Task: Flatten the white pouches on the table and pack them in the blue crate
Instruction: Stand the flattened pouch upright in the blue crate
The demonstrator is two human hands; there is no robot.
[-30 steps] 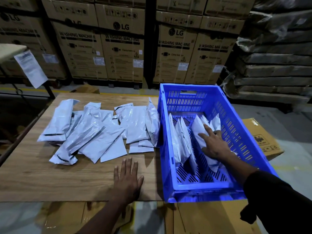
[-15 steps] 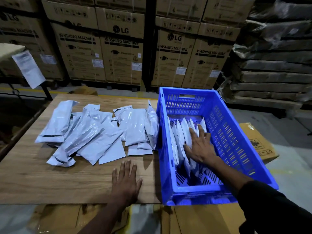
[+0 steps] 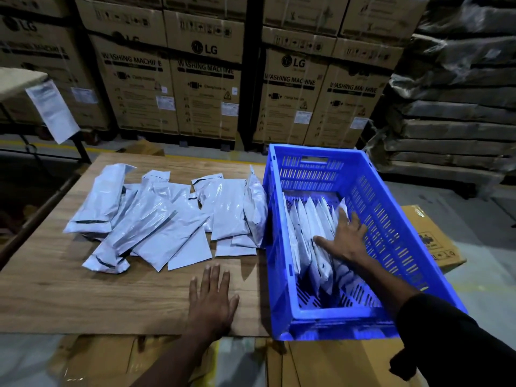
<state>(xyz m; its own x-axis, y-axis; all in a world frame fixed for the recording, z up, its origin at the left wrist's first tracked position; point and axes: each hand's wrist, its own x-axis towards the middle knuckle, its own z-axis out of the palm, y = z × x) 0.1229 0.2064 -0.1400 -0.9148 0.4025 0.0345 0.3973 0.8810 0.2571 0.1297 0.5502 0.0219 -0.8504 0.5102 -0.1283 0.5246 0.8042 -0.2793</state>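
Several white pouches lie in a loose overlapping heap on the wooden table, and one pouch stands on edge against the crate's left wall. The blue crate sits at the table's right end. Inside it a row of white pouches stands on edge, leaning toward the left wall. My right hand is inside the crate, fingers spread, pressing flat against the right side of that row. My left hand rests palm down on the bare table near its front edge, holding nothing.
Stacked cardboard washing-machine boxes fill the background. Wrapped dark pallets stand at the right. A cardboard box sits on the floor beyond the crate's right wall. A stand with a hanging paper sheet is at the far left.
My right hand has moved left inside the crate and pushed the standing pouches into a tighter row near the left wall. My left hand has stayed flat on the table.
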